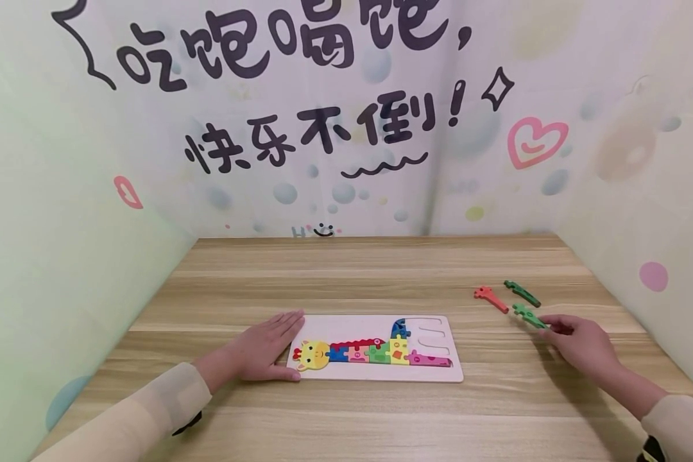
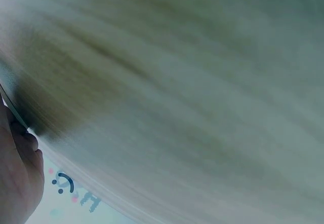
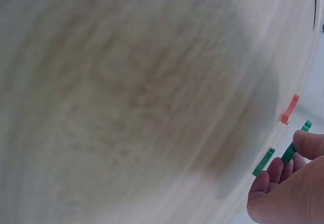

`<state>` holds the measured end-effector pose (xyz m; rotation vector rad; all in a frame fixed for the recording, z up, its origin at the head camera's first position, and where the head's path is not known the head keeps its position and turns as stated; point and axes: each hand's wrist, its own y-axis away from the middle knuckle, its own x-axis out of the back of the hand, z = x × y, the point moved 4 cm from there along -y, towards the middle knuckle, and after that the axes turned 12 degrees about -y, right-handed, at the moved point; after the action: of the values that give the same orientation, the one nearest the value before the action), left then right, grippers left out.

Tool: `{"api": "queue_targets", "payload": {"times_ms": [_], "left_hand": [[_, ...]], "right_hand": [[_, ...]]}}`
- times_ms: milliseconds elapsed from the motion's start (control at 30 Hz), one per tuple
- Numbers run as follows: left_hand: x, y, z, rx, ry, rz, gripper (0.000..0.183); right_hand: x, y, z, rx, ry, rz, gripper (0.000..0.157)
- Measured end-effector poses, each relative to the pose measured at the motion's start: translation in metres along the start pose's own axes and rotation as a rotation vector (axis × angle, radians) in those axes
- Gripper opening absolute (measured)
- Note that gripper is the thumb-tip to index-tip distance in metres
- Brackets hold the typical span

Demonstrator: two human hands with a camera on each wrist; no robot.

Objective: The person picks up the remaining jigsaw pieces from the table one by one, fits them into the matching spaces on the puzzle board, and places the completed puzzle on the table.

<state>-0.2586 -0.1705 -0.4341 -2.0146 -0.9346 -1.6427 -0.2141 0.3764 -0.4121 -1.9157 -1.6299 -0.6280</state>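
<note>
The right hand [image 1: 582,341] pinches one end of a light green piece [image 1: 527,314] in a narrow grip, probably leaving its knobs free, with a red piece [image 1: 492,299] and a dark green piece [image 1: 522,293] just beyond, while well leftward the straight-fingered left hand [image 1: 265,350] touches the giraffe board [image 1: 352,325], likely steadying it.

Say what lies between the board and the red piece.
Only bare table shows between the board and the red piece, in the head view.
</note>
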Motion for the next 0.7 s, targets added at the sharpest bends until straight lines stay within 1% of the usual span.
{"api": "queue_targets", "payload": {"times_ms": [100, 300, 400, 533, 700], "left_hand": [[0.0, 0.0, 0.0, 0.001, 0.003, -0.003, 0.109], [0.0, -0.001, 0.0, -0.001, 0.006, -0.004, 0.109], [0.0, -0.001, 0.0, 0.0, 0.004, -0.009, 0.109], [0.001, -0.001, 0.0, 0.002, 0.003, -0.017, 0.109], [0.002, 0.0, 0.0, -0.005, 0.011, -0.016, 0.109]], "right_hand": [[0.0, -0.001, -0.004, 0.026, 0.013, 0.008, 0.032], [-0.003, -0.002, -0.011, 0.051, -0.007, 0.012, 0.034], [-0.005, -0.001, -0.016, 0.069, -0.02, 0.009, 0.032], [-0.008, -0.001, -0.023, 0.095, -0.04, -0.012, 0.031], [-0.014, -0.001, -0.028, 0.103, -0.057, -0.05, 0.029]]}}
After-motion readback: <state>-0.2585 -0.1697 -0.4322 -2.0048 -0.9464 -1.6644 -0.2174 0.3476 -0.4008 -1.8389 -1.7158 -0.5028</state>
